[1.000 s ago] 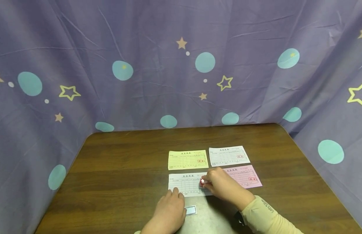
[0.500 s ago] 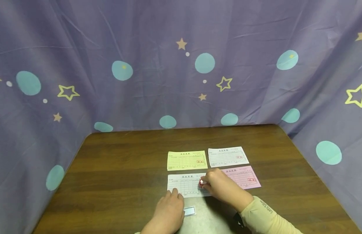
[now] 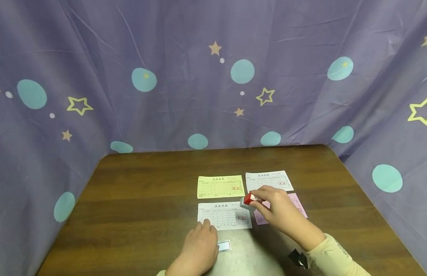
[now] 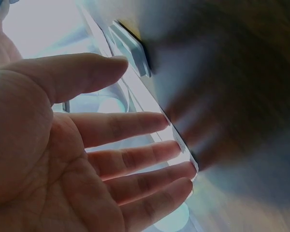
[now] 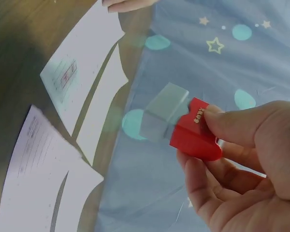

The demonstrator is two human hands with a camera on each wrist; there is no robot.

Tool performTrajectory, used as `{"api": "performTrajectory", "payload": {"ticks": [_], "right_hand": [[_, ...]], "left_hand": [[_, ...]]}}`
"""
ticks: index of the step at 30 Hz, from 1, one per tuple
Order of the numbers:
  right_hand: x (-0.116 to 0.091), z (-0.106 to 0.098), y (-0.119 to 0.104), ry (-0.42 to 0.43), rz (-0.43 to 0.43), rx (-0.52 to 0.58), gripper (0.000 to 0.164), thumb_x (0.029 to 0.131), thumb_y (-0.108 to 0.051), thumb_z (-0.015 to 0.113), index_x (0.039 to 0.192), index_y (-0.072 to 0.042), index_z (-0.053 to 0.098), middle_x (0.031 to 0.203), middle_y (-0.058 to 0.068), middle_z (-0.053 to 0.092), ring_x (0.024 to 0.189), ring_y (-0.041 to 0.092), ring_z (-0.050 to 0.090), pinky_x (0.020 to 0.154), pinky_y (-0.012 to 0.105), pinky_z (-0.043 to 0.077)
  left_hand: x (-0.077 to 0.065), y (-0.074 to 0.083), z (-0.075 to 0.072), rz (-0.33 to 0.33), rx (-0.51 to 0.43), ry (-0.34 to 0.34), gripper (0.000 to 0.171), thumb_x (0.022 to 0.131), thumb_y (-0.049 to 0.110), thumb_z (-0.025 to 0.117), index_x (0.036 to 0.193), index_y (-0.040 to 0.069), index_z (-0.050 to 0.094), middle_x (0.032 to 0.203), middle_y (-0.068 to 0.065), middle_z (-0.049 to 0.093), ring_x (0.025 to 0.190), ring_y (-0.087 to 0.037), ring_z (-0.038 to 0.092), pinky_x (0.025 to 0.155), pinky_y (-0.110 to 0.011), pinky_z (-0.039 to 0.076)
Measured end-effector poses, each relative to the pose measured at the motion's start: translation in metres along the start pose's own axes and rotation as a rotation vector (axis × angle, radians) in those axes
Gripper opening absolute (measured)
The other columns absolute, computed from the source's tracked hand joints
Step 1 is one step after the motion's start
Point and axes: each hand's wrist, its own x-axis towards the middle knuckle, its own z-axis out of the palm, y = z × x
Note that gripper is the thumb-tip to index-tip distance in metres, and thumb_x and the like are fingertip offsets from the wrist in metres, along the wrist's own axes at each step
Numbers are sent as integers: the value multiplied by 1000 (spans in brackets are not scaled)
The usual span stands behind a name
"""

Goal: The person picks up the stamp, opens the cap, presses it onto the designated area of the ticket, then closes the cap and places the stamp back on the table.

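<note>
My right hand pinches a red stamp with a clear base, held up off the paper over the right side of the near white form pad. In the right wrist view, thumb and fingers grip the red body of the stamp. A red boxed imprint shows on that near pad. My left hand rests its fingertips on the pad's lower-left edge. Its fingers look straight in the left wrist view. Beside its thumb lies a small pale-blue rectangular piece.
A yellow form pad and another white pad lie in the back row. The pink pad is partly hidden by my right hand. All three bear red imprints. A patterned curtain surrounds the wooden table.
The right hand has lifted the stamp off the near white pad and moved up and right. A red imprint now shows where the stamp was. My left hand stays in place.
</note>
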Motion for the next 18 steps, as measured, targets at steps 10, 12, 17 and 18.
{"api": "performTrajectory", "payload": {"ticks": [10,12,17,18], "right_hand": [[-20,-8,11,-33,71,-19,26,79,1,85,102,-8,77,95,-6,71,83,7,66,70,32,57],[-22,-8,11,-38,72,-23,27,79,0,85,103,-6,77,98,-4,72,83,8,67,70,33,57],[-26,-10,10,-13,50,-45,26,78,-1,86,103,-4,77,97,-2,73,81,7,67,69,32,57],[-26,-11,10,-5,43,-49,26,78,-1,85,103,-4,77,97,-2,73,81,7,67,69,32,57]], "left_hand": [[3,2,-3,-7,3,-39,37,84,24,78,100,-9,69,87,-14,54,82,-29,58,67,-44,51],[3,2,-3,-10,-2,-39,38,84,24,78,101,-9,69,89,-15,55,85,-31,59,68,-45,52],[3,1,-1,-12,-19,-28,42,83,23,79,104,-11,68,97,-19,58,95,-37,60,76,-49,54],[3,1,-1,-12,-22,-27,42,83,23,79,104,-11,68,98,-20,58,97,-38,60,78,-49,54]]}}
